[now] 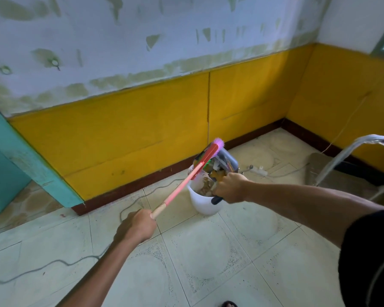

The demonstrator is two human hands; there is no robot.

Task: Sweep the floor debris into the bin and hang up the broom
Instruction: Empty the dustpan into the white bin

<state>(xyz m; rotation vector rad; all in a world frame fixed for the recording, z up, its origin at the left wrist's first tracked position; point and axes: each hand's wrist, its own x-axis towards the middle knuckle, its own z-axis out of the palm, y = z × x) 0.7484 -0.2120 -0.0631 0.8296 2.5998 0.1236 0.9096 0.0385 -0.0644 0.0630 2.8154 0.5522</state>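
Note:
A white bin stands on the tiled floor near the yellow wall, with brown debris inside it. My right hand grips the dark handle of a grey dustpan, which is tilted over the bin's mouth. My left hand holds the wooden end of the broom. Its pink shaft runs up to a red head with purple bristles, raised against the dustpan above the bin.
A grey cable snakes across the floor from the left toward the bin. A white power strip lies behind the bin. A metal chair frame stands at the right. A teal door frame is on the left.

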